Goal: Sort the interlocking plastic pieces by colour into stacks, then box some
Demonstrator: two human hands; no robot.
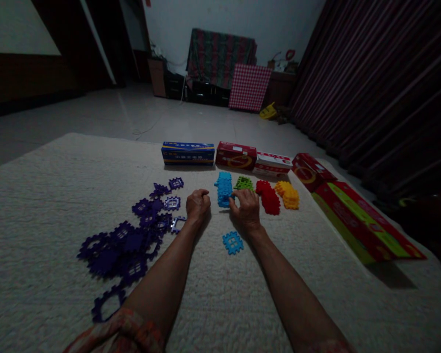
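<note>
My left hand [198, 203] rests as a closed fist on the white rug, between the purple tile heap [132, 235] and a stack of blue tiles [224, 189]. Nothing shows inside it. My right hand [247, 206] has its fingers curled and its fingertips touch the right side of the blue stack, near a green tile [244, 183]. A single blue tile [232, 242] lies flat between my forearms. Red tiles [268, 196] and yellow tiles [288, 194] sit in short rows to the right.
A blue box [187, 152], two red boxes [235, 155] and a white-red box [273, 163] line the rug's far edge. A long red and green box [356, 211] lies on the right. Dark curtains hang at right, furniture stands at the back wall.
</note>
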